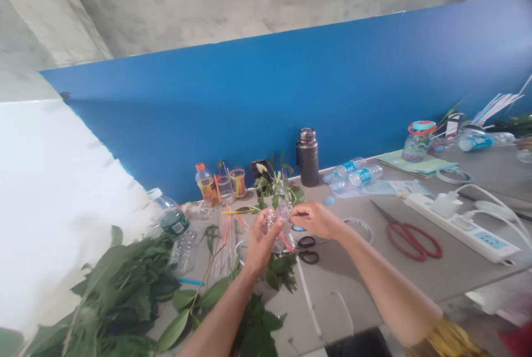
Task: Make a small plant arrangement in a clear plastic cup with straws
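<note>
Near the middle of the table, my left hand is wrapped round a clear plastic bottle, or part of one. My right hand is at the bottle's right side with thumb and fingers pinched together. What sits between those fingertips is too small to make out. Behind the bottle are leafy green sprigs. A pair of black-handled scissors lies just below my right hand. An orange-red strip shows under the bottle. Leaves lie below my left hand.
A pile of leafy branches covers the left side, beside a green-labelled bottle. A dark thermos stands against the blue partition. To the right are red-handled scissors, a power strip with white cables and water bottles.
</note>
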`<state>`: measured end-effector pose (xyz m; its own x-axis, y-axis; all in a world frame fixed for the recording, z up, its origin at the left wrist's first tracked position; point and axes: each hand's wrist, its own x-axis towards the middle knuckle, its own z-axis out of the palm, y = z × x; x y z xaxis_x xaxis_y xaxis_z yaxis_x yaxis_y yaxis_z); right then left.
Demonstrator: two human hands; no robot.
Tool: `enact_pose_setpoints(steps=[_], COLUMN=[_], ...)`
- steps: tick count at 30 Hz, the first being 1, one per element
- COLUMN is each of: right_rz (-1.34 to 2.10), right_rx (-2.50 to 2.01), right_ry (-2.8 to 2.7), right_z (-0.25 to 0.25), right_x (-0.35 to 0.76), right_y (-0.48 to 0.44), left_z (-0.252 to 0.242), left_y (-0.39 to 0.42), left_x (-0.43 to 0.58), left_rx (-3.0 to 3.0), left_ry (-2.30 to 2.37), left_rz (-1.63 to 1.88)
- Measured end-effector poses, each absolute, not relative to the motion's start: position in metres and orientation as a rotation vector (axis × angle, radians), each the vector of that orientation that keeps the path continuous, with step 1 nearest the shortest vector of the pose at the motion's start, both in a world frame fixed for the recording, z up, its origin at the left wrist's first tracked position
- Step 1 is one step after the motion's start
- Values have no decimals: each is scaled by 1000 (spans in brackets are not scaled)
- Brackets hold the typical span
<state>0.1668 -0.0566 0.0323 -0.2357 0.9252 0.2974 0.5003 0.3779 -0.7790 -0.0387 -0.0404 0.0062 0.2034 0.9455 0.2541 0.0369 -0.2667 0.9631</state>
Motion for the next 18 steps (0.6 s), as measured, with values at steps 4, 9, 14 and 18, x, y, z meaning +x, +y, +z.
enact_pose_setpoints(steps=[4,9,14,18], right_rz=[701,672,663,659], right_rx=[-1227,-1254,-1280,-1288], right_ry=[-1872,-1841,-1849,-1855], right_z=[30,34,41,43], right_x=[165,160,157,159], right_y=[-55,-57,-62,-62], left_z=[4,6,9,7], left_y=[-42,-43,-41,-37], left_x=[-39,-38,-38,-39], left_rx=[1552,1486,1419,1350], left_ry=[952,955,898,815], left_rz=[1239,1336,1346,1330])
